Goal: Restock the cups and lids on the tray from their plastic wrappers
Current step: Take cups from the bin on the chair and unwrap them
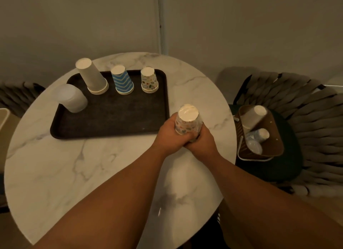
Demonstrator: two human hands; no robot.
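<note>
A dark tray [111, 117] lies on the round marble table [92, 174]. On it stand upside-down stacks: tall white cups [92, 78], blue zigzag cups [122, 81], small patterned cups [149, 80], and a frosted stack of lids [73, 98] at the tray's left edge. Just right of the tray, my left hand [169, 135] and my right hand [202, 143] both grip the lower end of a plastic-wrapped stack of patterned cups [187, 120], which is held upside down above the table.
A brown basket [274, 148] sits on a dark green chair seat [291, 167] to the right, holding a wrapped white cup stack [254, 117] and wrapped clear lids [256, 139]. The woven chair back [306, 104] curves behind it. A wall is close behind the table.
</note>
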